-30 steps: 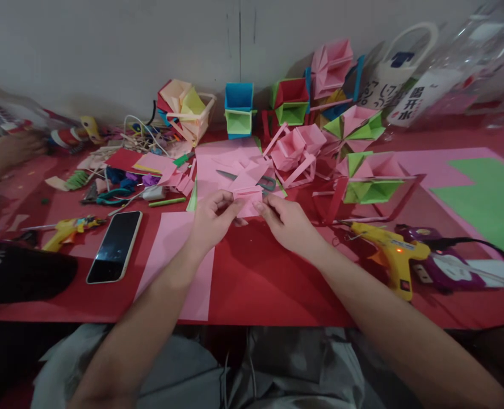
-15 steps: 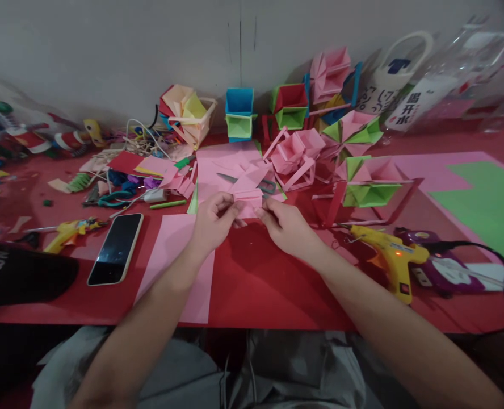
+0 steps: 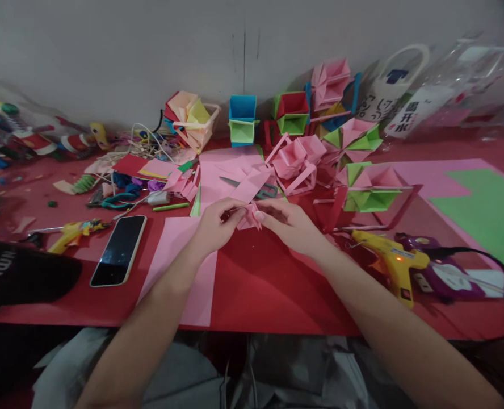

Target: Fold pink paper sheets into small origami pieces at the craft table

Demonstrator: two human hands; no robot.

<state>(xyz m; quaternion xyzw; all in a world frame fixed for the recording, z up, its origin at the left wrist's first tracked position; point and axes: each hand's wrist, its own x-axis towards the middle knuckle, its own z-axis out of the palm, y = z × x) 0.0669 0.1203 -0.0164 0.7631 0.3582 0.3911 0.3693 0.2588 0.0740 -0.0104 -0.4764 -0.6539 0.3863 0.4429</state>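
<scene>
Between my two hands is a small folded piece of pink paper, held just above the red tabletop. My left hand pinches its left side between thumb and fingers. On the right side, my right hand grips it the same way, thumb in front. Part of the paper is hidden behind the fingers. Just beyond the hands lie pink paper strips and a pair of scissors on a stack of pink sheets. A pink sheet lies under my left wrist.
Folded paper baskets stand along the wall. To the right are a yellow glue gun with its cord and a green sheet. A phone, another glue gun and a black cylinder sit at left.
Both hands have shifted in around the pink paper, which now looks more folded and compact, with less of its flat face showing. The camera view has tilted slightly.
</scene>
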